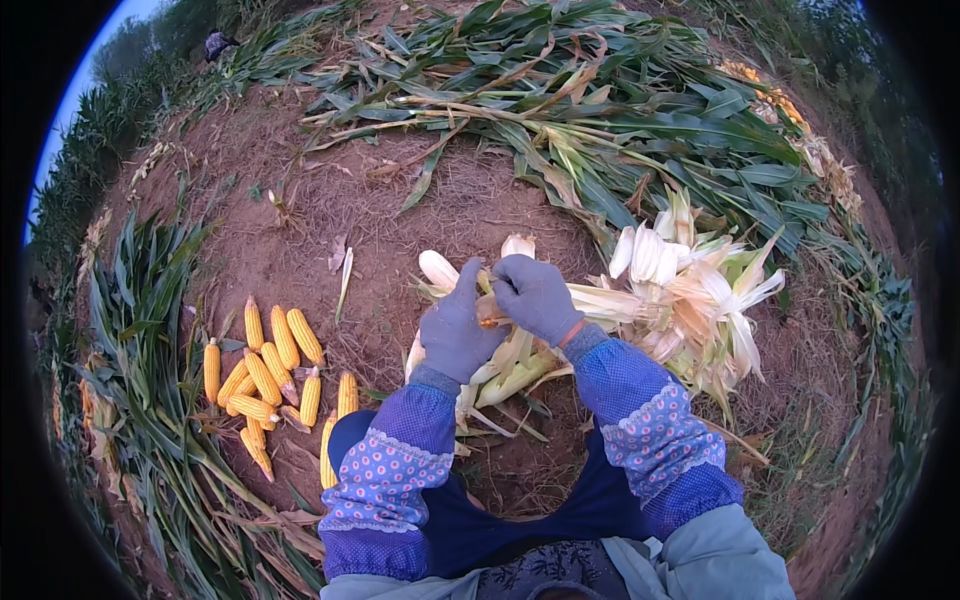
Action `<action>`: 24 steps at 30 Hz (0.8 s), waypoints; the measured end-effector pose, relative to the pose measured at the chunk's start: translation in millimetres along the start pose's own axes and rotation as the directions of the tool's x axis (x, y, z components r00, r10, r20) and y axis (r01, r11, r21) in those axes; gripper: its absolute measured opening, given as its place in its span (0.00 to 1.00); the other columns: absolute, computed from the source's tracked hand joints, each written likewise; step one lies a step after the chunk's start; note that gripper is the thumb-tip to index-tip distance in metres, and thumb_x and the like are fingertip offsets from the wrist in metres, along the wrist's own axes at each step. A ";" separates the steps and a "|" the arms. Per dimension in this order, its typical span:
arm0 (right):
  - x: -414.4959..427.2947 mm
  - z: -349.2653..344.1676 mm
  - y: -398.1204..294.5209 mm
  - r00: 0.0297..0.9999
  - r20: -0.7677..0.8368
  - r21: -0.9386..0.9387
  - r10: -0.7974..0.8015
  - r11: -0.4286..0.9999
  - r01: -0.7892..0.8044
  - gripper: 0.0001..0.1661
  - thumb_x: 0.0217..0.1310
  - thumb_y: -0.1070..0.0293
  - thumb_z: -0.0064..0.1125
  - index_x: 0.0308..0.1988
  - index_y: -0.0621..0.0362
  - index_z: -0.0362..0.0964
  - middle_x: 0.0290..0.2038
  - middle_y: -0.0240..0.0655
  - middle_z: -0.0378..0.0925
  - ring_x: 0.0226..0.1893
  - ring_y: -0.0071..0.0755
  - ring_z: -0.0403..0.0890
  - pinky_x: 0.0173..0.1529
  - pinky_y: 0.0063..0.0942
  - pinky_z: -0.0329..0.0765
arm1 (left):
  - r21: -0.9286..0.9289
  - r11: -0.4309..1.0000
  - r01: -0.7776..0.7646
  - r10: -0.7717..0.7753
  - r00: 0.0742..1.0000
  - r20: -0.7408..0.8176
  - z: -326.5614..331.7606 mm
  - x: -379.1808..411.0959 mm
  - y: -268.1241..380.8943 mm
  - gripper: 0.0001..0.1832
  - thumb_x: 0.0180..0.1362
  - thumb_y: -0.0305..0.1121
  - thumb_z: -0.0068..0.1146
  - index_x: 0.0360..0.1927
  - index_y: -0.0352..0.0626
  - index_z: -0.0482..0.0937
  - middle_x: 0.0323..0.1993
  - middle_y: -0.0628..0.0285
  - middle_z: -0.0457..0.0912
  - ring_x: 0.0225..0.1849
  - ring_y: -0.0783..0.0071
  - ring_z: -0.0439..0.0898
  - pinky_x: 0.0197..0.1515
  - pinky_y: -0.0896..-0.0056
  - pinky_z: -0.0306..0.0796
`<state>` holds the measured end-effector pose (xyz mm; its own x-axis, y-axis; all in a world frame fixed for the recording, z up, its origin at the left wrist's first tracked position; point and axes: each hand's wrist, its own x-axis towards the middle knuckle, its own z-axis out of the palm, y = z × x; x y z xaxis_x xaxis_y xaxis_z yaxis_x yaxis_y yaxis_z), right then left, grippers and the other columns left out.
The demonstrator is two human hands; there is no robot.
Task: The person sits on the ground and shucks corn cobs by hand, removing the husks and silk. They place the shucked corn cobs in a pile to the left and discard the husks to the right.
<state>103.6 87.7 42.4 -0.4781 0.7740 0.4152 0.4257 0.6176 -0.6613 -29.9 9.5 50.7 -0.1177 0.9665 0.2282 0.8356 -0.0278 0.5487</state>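
Both of my hands wear grey gloves and meet over a pile of corn ears in their husks. My left hand (459, 330) is closed around a partly husked corn ear (491, 323), with a bit of its orange-yellow kernels showing beside the palm. My right hand (538, 298) has its fingers curled at the upper end of that ear, on the husk. Unhusked corn ears (517, 379) lie under and around the hands. To the right spreads a heap of pale stripped husks (694, 292). Bare yellow corn ears (262, 379) lie on the soil at the left.
Cut green corn stalks (600, 112) are heaped across the top, and more stalks (142, 375) lie along the left. Another pile of yellow ears (780, 101) is at the upper right. A distant figure, perhaps a person (219, 45), is at the upper left.
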 end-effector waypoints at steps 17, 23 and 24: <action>-13.5 -8.2 -17.1 0.938 0.216 -0.243 -0.273 0.915 0.322 0.05 0.47 0.66 0.57 0.28 0.53 0.72 0.27 0.34 0.72 0.26 0.41 0.77 0.28 0.36 0.74 | -0.013 0.976 -0.218 0.216 0.973 -0.081 6.9 -3.7 -1.1 0.48 0.37 0.38 0.70 0.64 0.47 0.58 0.33 0.57 0.80 0.35 0.58 0.81 0.38 0.59 0.74; -1.2 -21.7 1.6 0.972 -0.046 0.315 0.230 0.927 -0.204 0.07 0.52 0.70 0.52 0.32 0.61 0.70 0.27 0.37 0.76 0.22 0.34 0.79 0.28 0.28 0.77 | -0.059 0.973 -0.222 0.216 0.972 -0.093 0.2 -1.6 -1.8 0.52 0.34 0.34 0.71 0.66 0.47 0.55 0.41 0.55 0.79 0.41 0.55 0.80 0.43 0.60 0.73; 1.2 -26.6 5.5 0.926 0.022 0.526 0.377 0.783 -0.331 0.07 0.53 0.71 0.50 0.33 0.62 0.70 0.27 0.37 0.76 0.22 0.32 0.79 0.27 0.26 0.77 | -0.056 0.972 -0.228 0.222 0.970 -0.096 -2.4 -1.8 -0.6 0.53 0.34 0.34 0.72 0.67 0.47 0.54 0.43 0.54 0.78 0.42 0.55 0.79 0.44 0.60 0.73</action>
<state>125.9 95.8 55.9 -0.2993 0.9464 0.1213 0.0872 0.1537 -0.9843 -31.5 7.2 51.9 0.0198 0.9069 0.4208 0.8089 -0.2619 0.5264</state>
